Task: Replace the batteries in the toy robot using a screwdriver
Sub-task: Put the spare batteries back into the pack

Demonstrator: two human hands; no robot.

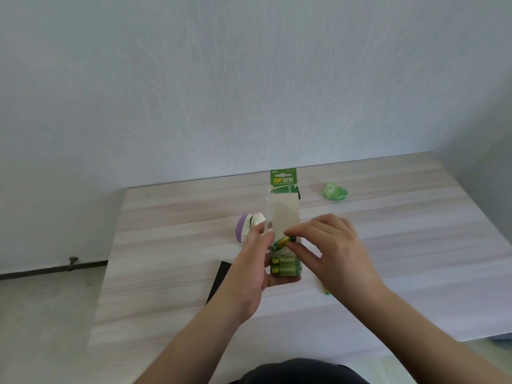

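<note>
A battery [284,242] is pinched by the right hand [336,252] against the battery pack [285,214], which is gripped upright by the left hand [253,268]. Its long axis runs left-right. The toy robot [246,230] is left lying on the tabletop [415,245] just beyond, nearer the left hand.

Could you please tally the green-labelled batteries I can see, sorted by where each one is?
Pinched in the right hand: 1 battery
In the battery pack that the left hand holds: 2
Lying on the table beside the right wrist: 1, partly hidden
Total: 4
</note>
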